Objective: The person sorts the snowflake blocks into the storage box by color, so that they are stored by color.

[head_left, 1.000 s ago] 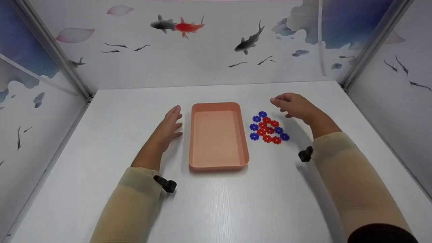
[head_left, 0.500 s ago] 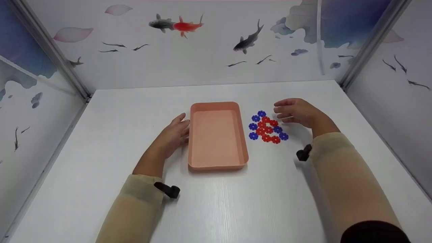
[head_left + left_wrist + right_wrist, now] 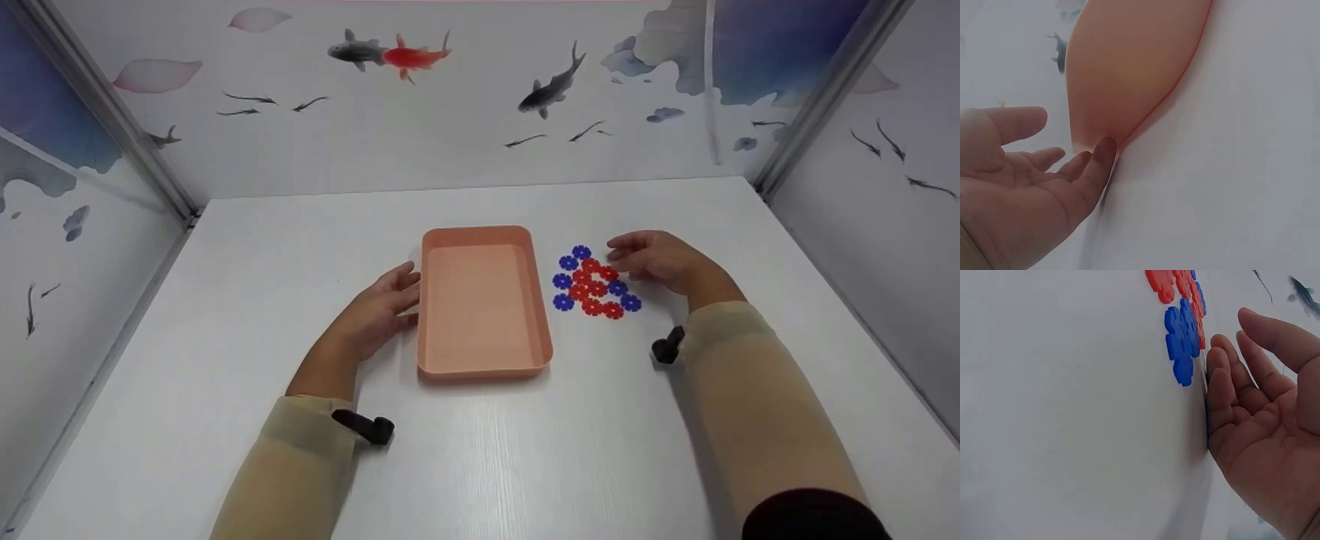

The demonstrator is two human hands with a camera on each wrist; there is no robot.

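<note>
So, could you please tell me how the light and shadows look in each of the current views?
Head view: a pale sheen on the table nearer than the tray, a soft shadow beside the right sleeve; left wrist view: dim and greyish, one fingertip of the left hand noticeably darker; right wrist view: a soft-edged shadow on the table near the right hand.

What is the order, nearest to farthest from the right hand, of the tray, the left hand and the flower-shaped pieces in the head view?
1. Flower-shaped pieces, at the right.
2. Tray, in the middle.
3. Left hand, at the tray's left side.
</note>
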